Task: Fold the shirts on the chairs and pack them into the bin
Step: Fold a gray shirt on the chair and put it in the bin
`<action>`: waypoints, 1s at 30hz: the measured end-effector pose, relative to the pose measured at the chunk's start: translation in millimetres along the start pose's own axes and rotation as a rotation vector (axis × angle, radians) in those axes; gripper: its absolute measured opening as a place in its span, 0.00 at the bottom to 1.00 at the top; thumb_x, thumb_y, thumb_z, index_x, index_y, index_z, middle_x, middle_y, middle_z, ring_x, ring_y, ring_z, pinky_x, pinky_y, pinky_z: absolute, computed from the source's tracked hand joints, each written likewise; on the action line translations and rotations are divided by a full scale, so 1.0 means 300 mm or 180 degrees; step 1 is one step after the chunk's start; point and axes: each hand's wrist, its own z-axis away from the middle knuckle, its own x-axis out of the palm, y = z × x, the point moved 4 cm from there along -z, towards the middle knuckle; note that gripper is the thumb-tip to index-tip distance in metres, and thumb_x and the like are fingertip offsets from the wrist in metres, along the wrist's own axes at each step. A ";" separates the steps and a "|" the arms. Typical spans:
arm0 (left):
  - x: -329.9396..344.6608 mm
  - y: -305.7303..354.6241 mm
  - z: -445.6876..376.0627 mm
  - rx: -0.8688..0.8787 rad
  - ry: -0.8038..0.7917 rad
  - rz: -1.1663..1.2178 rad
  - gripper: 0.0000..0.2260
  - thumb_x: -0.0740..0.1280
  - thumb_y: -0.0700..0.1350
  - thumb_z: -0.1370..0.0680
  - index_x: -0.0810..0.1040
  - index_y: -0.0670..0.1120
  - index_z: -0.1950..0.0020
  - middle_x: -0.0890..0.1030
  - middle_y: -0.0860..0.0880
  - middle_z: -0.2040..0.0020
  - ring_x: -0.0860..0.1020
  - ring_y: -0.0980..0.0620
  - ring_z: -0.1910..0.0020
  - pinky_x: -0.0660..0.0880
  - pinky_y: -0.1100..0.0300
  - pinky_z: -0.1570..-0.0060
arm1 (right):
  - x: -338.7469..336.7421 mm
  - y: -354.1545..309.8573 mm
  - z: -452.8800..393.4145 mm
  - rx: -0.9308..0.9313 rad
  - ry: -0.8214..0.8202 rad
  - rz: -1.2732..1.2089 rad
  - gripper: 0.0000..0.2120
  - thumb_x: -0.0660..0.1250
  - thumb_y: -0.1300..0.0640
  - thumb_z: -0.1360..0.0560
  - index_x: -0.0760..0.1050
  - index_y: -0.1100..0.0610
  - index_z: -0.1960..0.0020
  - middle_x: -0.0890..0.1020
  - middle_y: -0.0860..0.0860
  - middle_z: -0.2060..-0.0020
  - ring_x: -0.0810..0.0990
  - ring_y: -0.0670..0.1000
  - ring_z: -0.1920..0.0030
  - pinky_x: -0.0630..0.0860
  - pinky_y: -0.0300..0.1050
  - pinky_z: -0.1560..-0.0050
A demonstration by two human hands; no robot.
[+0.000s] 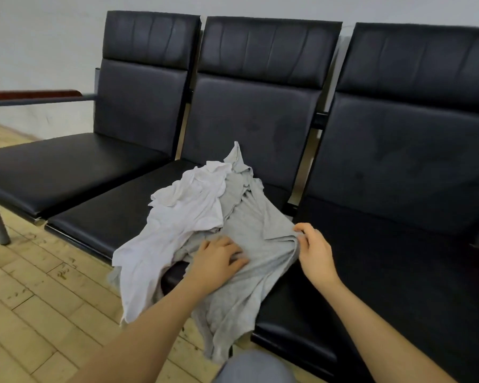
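A grey shirt (249,222) lies crumpled on the middle black seat (116,211), and its lower part hangs over the front edge. A white shirt (183,214) lies partly on top of it at the left and also droops over the edge. My left hand (216,261) rests on the grey shirt with its fingers spread and slightly bent. My right hand (313,250) pinches a bunched fold of the grey shirt at its right side, near the gap to the right seat. No bin is in view.
Three joined black padded chairs stand against a pale wall: the left seat (67,167), the middle one, and the right seat (398,272). A red-topped armrest (33,95) sticks out at the far left. Wooden floor (39,299) lies in front. My grey-clad knee (255,366) shows at the bottom.
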 end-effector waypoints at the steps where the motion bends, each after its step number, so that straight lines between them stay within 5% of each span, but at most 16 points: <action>1: 0.004 -0.008 0.002 -0.0047 0.0097 0.0120 0.18 0.59 0.62 0.23 0.80 0.52 0.47 0.77 0.56 0.48 0.73 0.55 0.46 0.63 0.57 0.43 | 0.005 0.008 0.009 -0.0018 -0.0053 0.0083 0.12 0.57 0.62 0.19 0.76 0.53 0.42 0.76 0.48 0.54 0.77 0.53 0.51 0.73 0.57 0.43; 6: -0.005 -0.024 -0.002 -0.0118 0.0275 0.0626 0.06 0.67 0.51 0.23 0.81 0.49 0.54 0.77 0.55 0.54 0.75 0.53 0.51 0.67 0.53 0.46 | 0.025 0.005 0.042 0.0033 -0.0223 0.0050 0.12 0.61 0.59 0.20 0.77 0.58 0.39 0.76 0.48 0.52 0.76 0.51 0.47 0.72 0.50 0.39; 10: -0.046 0.002 0.012 -0.0141 0.0579 0.1149 0.07 0.65 0.47 0.21 0.78 0.49 0.59 0.76 0.56 0.64 0.73 0.58 0.64 0.69 0.59 0.61 | -0.006 -0.030 0.058 0.0064 -0.0289 -0.0089 0.14 0.65 0.57 0.22 0.76 0.59 0.37 0.77 0.49 0.50 0.75 0.45 0.51 0.68 0.32 0.49; 14: -0.136 0.051 -0.011 -0.0083 0.0933 0.1338 0.07 0.62 0.47 0.20 0.80 0.47 0.52 0.77 0.56 0.59 0.75 0.57 0.59 0.69 0.63 0.56 | -0.106 -0.071 0.060 -0.0045 0.0141 -0.0073 0.12 0.65 0.59 0.22 0.78 0.60 0.40 0.77 0.50 0.53 0.74 0.42 0.56 0.67 0.22 0.57; 19: -0.268 0.196 -0.088 0.0330 0.1335 0.0840 0.07 0.65 0.47 0.21 0.81 0.48 0.50 0.69 0.57 0.65 0.70 0.59 0.62 0.64 0.66 0.63 | -0.275 -0.107 0.087 -0.0189 0.0574 0.0002 0.07 0.66 0.58 0.22 0.80 0.56 0.47 0.77 0.46 0.54 0.75 0.42 0.55 0.68 0.28 0.57; 24: -0.335 0.355 -0.117 0.0618 0.1582 0.0673 0.07 0.64 0.47 0.21 0.82 0.48 0.50 0.69 0.57 0.62 0.69 0.57 0.62 0.66 0.58 0.62 | -0.438 -0.096 0.119 -0.0209 0.0903 -0.0091 0.04 0.66 0.60 0.23 0.80 0.54 0.52 0.78 0.46 0.58 0.75 0.41 0.58 0.69 0.31 0.57; 27: -0.315 0.401 -0.120 0.0510 0.1477 0.0699 0.08 0.64 0.48 0.20 0.82 0.48 0.50 0.73 0.52 0.61 0.70 0.56 0.62 0.69 0.56 0.61 | -0.495 -0.084 0.135 -0.0189 0.0897 -0.0237 0.05 0.66 0.60 0.23 0.79 0.51 0.55 0.78 0.45 0.58 0.75 0.41 0.58 0.69 0.29 0.58; 30: -0.243 0.405 -0.124 0.0394 0.1055 0.0821 0.08 0.63 0.50 0.21 0.81 0.49 0.51 0.75 0.54 0.59 0.72 0.55 0.59 0.73 0.55 0.56 | -0.492 -0.051 0.133 -0.0138 0.0655 0.0037 0.07 0.66 0.58 0.23 0.76 0.48 0.58 0.76 0.43 0.58 0.75 0.43 0.58 0.73 0.41 0.51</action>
